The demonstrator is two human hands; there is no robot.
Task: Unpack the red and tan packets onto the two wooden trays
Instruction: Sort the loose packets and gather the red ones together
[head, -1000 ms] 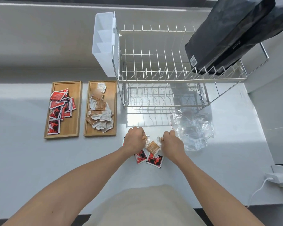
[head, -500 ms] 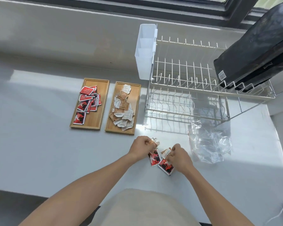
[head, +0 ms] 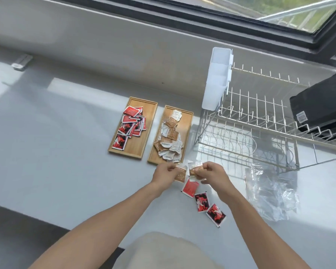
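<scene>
I held a tan packet (head: 180,174) pinched in my left hand (head: 164,174) and another tan packet (head: 196,168) pinched in my right hand (head: 211,172), both just above the bench (head: 66,152) by the near end of the right wooden tray (head: 187,121), which carried a heap of tan packets (head: 170,140). Three red packets (head: 201,201) lay in a row on the bench just below my hands, and the left wooden tray (head: 149,117) beside the other held the red pile (head: 131,127). To my right lay a crumpled clear bag (head: 272,193), in front of a wire dish rack (head: 250,129) with a white caddy (head: 217,78) on its end.
</scene>
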